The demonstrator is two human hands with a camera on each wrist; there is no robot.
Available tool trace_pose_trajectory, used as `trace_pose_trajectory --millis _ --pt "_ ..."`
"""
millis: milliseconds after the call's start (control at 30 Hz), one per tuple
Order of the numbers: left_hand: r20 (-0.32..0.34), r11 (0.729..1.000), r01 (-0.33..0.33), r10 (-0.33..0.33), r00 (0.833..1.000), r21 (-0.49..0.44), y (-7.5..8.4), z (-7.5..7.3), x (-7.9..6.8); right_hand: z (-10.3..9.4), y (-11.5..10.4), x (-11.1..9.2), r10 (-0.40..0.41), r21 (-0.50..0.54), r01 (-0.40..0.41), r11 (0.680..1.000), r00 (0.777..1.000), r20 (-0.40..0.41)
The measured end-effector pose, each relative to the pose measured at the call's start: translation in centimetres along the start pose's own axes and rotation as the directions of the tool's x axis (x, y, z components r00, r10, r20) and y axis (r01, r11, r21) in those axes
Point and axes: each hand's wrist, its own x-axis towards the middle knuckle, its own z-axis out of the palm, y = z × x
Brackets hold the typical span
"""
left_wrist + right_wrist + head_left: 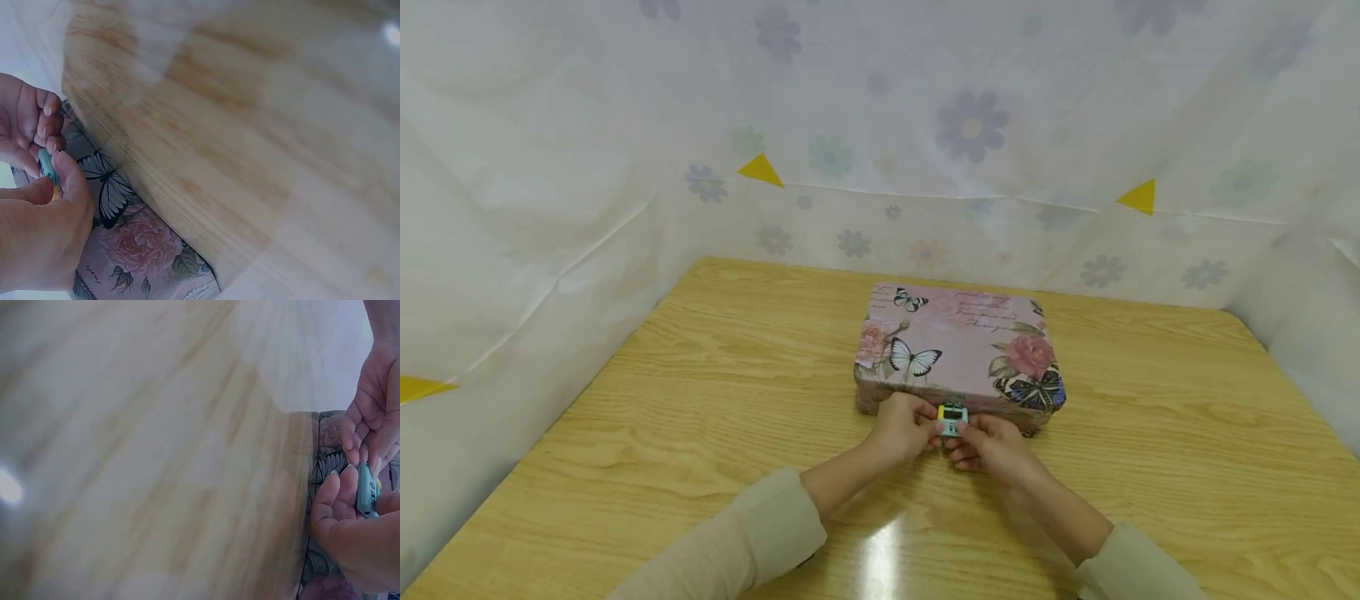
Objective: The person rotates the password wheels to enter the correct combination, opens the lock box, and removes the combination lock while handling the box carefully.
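A pink box [970,358] printed with butterflies and roses lies lid down on the wooden table. At the middle of its front hangs a small teal combination padlock [953,427] with a yellow edge, close under the metal clasp [953,402]. My left hand [901,429] pinches the padlock's left side between thumb and fingers. From the right, my right hand [1000,452] grips its lower part, thumb at the front. In the right wrist view, small dials show on the padlock body [366,490]. The left wrist view shows both hands meeting around it.
The wooden table [715,375] extends around the box on all sides. White floral sheeting [880,125] hangs behind and at both sides, with yellow triangles [762,170] on it. Light glares off the table near its front.
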Motion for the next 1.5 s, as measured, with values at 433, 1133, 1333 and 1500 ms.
trace_pose_trajectory --millis 433,1133,1333,1500 --pt "0.013 0.996 0.047 -0.047 0.999 -0.072 -0.2 0.0 0.2 -0.6 0.1 -0.2 -0.013 0.011 0.014 1.000 0.999 -0.043" --pt "0.059 0.993 0.096 -0.092 0.994 -0.068 -0.3 0.4 0.2 -0.8 0.5 0.2 -0.033 0.051 0.035 0.998 0.999 -0.034" --pt "0.054 0.994 0.087 -0.084 0.995 -0.062 -0.5 0.6 0.3 -0.9 0.5 0.1 -0.037 0.060 0.039 0.997 0.998 -0.046" --pt "0.045 0.996 0.082 -0.081 0.996 -0.034 -0.4 0.7 0.4 -1.2 0.9 0.3 -0.076 0.079 0.079 0.994 0.997 -0.034"
